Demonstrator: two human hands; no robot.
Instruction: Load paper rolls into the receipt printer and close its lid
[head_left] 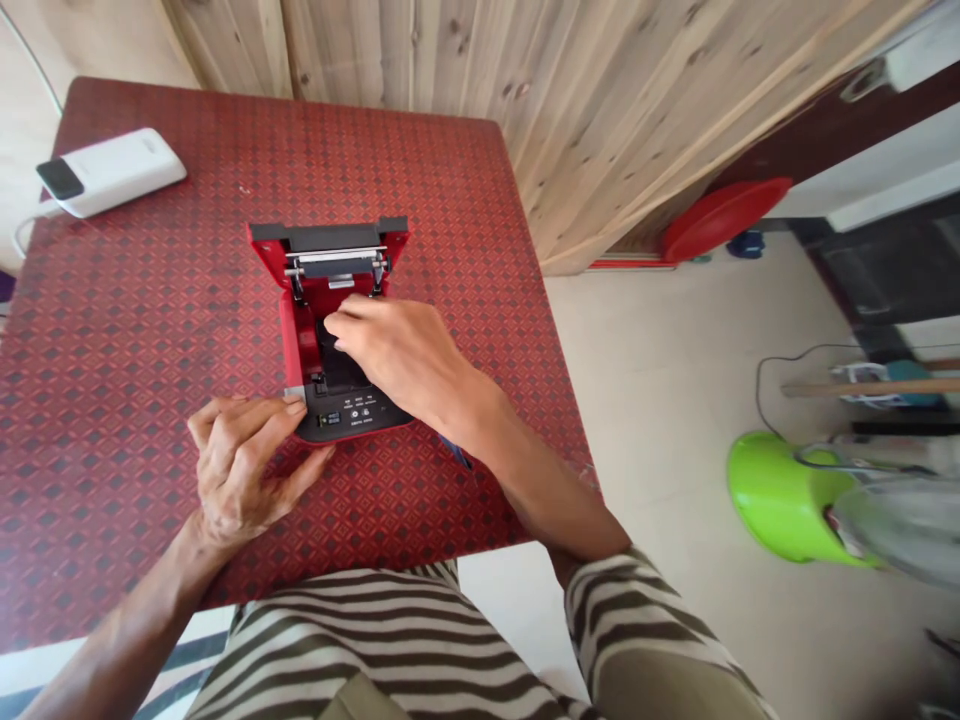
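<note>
A small red and black label printer (352,420) stands on the table with its lid (330,238) raised, showing a roller and a dark inner compartment. My left hand (244,465) grips its front left corner, fingertips on the top edge and thumb against the front. Over the open compartment, my right hand (401,350) has its fingers curled and pinched together, reaching inside. Whatever lies between those fingertips is hidden. Small buttons and a little display sit on the black front panel. A bit of dark blue material (456,452) shows under my right wrist.
The red patterned table (187,300) carries a white power bank (124,170) with a cable at the back left. A wooden plank wall (450,60) rises behind. On the floor to the right are a green bucket (772,500) and a red basin (720,215).
</note>
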